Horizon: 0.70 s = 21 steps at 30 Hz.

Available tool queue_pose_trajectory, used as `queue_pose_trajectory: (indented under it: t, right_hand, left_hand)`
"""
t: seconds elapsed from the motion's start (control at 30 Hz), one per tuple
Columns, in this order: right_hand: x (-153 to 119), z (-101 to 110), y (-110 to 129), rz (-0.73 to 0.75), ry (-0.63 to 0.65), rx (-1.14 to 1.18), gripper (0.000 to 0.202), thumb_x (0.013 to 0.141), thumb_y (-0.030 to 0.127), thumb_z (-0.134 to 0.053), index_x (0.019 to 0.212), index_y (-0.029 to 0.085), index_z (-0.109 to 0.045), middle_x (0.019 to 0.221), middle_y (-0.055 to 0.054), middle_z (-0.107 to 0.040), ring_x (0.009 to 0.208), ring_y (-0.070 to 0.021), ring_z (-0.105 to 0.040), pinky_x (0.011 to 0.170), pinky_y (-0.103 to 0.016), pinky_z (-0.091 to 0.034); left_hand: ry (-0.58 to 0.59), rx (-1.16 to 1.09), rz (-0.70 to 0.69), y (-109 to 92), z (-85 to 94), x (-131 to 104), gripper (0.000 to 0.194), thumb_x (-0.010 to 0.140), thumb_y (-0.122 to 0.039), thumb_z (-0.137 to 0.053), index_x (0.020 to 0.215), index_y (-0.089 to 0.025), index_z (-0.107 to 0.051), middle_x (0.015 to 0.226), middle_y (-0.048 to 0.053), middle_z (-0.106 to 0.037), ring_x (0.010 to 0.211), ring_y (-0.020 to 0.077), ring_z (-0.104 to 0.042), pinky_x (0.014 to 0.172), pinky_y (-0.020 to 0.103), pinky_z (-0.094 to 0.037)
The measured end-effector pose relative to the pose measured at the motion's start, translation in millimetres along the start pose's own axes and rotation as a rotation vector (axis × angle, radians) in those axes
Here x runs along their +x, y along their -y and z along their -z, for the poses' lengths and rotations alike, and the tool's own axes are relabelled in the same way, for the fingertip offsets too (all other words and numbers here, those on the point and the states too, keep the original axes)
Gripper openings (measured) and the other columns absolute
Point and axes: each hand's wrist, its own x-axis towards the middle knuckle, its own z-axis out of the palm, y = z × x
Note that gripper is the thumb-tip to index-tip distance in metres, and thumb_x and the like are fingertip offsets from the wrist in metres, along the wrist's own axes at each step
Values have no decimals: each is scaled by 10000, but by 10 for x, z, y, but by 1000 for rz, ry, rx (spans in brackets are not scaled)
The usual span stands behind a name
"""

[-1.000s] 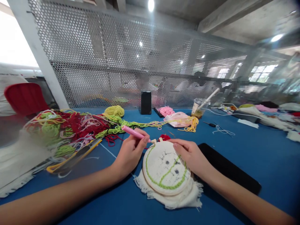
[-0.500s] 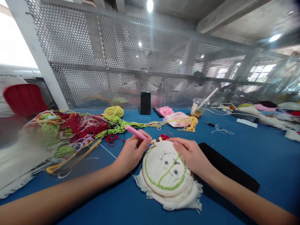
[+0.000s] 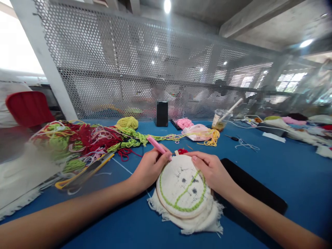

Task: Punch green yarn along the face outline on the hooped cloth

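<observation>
White round cloth in pale wooden hoop sits over blue surface, well in from far edge. Our right fingers pinch rim; left fingers close around pink pen-shaped tool. Hoop likely light, stiff; cloth soft. We best grip rim.

pink tool, bright-green lines on white cloth, dark-red yarn, blue tabletop

Round embroidery hoop with white cloth: one
Pink pen-shaped tool: one
Upright black phone: one, far
Clear plastic cup: one, far right
Red plastic chair: one, far left
Loose yarn strands: too tangled to count
</observation>
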Motion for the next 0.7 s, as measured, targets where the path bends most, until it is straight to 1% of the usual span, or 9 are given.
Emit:
queue_pose_trajectory:
  t: [0.1,0.2,0.4,0.6,0.7]
  right_hand:
    - [-7,-13,-34,-13,-9,-6,320,829,248,-388,1011,195,-645,912,-50,-663,784,-174,-587,692,-294,-438]
    - [-15,-20,-63,-25,-11,-3,328,830,258,-381,1014,194,-644,921,-56,-663,797,-183,-589,702,-305,-442]
    - [-15,-21,-101,-51,-1,-11,333,828,270,-381,1012,188,-647,901,-57,-668,787,-184,-593,698,-304,-445]
    - [-8,-32,-116,-44,1,7,324,827,261,-388,1004,187,-649,912,-58,-665,803,-185,-596,694,-294,-442]
    - [-7,-31,-75,-61,3,29,317,832,253,-387,998,180,-647,916,-62,-661,809,-181,-592,694,-292,-438]
  left_hand:
    - [-97,-66,61,30,17,-10,215,856,-336,-382,799,-168,-503,548,-41,-440,464,87,-405,454,209,-353]
    - [-152,-108,55,59,20,-22,221,861,-345,-367,822,-171,-499,491,-62,-382,408,84,-367,423,210,-336]
    - [-157,-129,35,72,8,-27,237,865,-348,-362,802,-172,-506,524,-51,-400,420,83,-375,419,212,-338]
    - [-138,-63,27,77,11,-31,240,864,-347,-369,803,-174,-523,522,-38,-443,477,103,-445,463,215,-372]
    - [-106,6,-7,50,15,-35,214,862,-318,-378,795,-172,-518,620,-10,-514,564,112,-496,510,219,-396]
